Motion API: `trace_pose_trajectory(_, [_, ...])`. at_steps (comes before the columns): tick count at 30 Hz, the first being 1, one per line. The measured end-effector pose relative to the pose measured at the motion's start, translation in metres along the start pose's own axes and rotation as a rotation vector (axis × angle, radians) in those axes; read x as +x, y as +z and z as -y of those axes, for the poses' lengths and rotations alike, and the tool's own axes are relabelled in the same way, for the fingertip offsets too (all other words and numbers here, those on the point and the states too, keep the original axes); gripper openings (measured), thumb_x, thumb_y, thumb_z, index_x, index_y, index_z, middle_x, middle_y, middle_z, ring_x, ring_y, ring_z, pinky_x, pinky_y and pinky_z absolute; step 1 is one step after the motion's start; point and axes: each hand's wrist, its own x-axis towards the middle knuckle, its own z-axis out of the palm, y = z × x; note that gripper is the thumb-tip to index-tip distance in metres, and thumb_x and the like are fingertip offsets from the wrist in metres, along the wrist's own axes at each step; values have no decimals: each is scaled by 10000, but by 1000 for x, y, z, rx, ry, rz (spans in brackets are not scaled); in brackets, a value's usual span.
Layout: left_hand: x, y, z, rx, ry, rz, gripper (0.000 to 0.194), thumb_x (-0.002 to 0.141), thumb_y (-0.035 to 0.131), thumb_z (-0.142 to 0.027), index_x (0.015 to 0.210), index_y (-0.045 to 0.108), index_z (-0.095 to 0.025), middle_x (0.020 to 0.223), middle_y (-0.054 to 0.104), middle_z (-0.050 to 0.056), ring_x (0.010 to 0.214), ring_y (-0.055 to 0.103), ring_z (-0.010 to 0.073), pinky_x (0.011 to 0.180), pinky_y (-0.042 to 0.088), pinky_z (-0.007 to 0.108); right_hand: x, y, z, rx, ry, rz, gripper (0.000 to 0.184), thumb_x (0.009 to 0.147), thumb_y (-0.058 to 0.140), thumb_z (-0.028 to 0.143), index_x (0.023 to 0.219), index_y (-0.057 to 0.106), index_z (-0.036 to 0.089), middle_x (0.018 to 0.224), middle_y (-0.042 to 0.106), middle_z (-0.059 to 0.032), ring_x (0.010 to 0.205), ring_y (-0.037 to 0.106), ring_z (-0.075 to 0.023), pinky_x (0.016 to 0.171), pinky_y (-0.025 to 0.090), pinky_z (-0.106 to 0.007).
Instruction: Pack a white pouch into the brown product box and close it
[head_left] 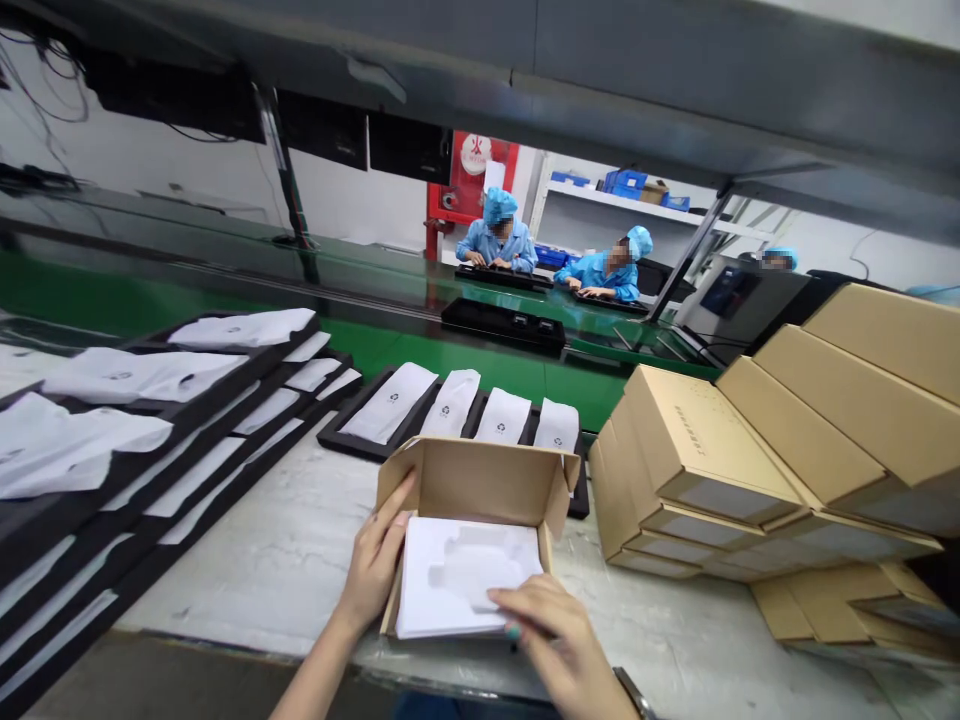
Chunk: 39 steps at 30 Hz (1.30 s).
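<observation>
An open brown cardboard box [477, 485] lies in front of me at the table's front edge, its lid raised at the back. Inside it sits a white insert [427, 600] with a shallow, shaped recess. My left hand [379, 550] grips the box's left side, its fingers up along the side flap. At the insert's front right, my right hand [544, 625] has thumb and fingers closed on the edge. What lies under the insert is hidden.
Behind the box, white pouches [394, 400] rest in a black foam tray [352, 440]. Stacked black trays [217, 420] with more pouches stand at left. Brown cardboard boxes [705, 440] are piled at right. Beyond a green conveyor [375, 345], co-workers [499, 240] in blue sit working.
</observation>
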Motion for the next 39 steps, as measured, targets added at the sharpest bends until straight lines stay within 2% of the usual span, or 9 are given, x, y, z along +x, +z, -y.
trace_pose_trajectory(4, [-5,-3,4,-16,-13,33,499,1027,383,-430,1492,442,-260,1519,480,35,1429,391,259,1204,307,410,-7,-20,-20,258,218,-380,204,960,634,352,1111,757,292,1009,767,-66,893,738,-229,744,627,-305])
trace_pose_trajectory(7, [-7,-3,3,-5,14,35,483,1032,384,-416,1492,438,-277,1539,454,16,1440,374,239,1212,286,384,-9,-33,-29,291,255,-484,219,939,674,368,1131,756,301,1056,762,-72,947,736,-256,795,629,-347])
trace_pose_trajectory(13, [-9,-2,7,-26,4,42,473,1033,407,-405,1493,430,-293,1550,437,3,1459,336,229,1210,268,363,9,-38,-2,175,42,-238,251,968,610,236,1156,732,348,936,765,-3,833,690,-180,754,564,-299])
trace_pose_trajectory(20, [-11,-5,9,-43,-43,84,524,1033,377,-414,1530,362,-248,1234,636,75,1183,564,259,1068,419,399,8,10,12,-255,-117,110,377,975,445,121,1264,646,257,1023,749,-18,825,658,-197,723,499,-345])
trace_pose_trajectory(22, [-12,-7,6,0,-11,73,497,1019,413,-413,1482,440,-237,1116,647,76,1074,592,261,992,465,400,5,21,10,-318,-154,118,369,982,442,134,1288,625,229,1022,744,-35,827,656,-204,725,501,-347])
trace_pose_trajectory(27, [-30,-16,-2,195,191,-104,297,985,497,-308,1222,646,-211,1303,529,113,1191,540,267,1022,453,376,-1,9,3,-262,-206,-38,378,979,433,97,1263,645,228,1034,747,-44,856,679,-188,795,534,-336])
trace_pose_trajectory(30, [-50,-23,-14,335,304,-182,191,947,576,-216,1121,654,-211,1118,592,78,892,639,176,845,515,276,-1,-9,0,-91,3,-134,341,987,481,150,1223,686,287,1067,749,-20,929,702,-179,821,561,-278])
trace_pose_trajectory(35, [-49,-22,-63,670,321,380,378,925,474,-98,1244,613,-246,1281,648,57,1003,695,195,799,577,253,11,-21,1,46,267,-337,167,947,655,312,1055,780,328,957,774,-6,835,730,-176,703,568,-186])
trace_pose_trajectory(39, [-17,0,-92,985,166,603,562,739,444,68,1234,647,-109,1194,684,177,928,718,290,734,609,357,19,-16,2,117,264,-415,155,936,669,338,1035,788,334,980,775,-12,858,736,-177,726,573,-179])
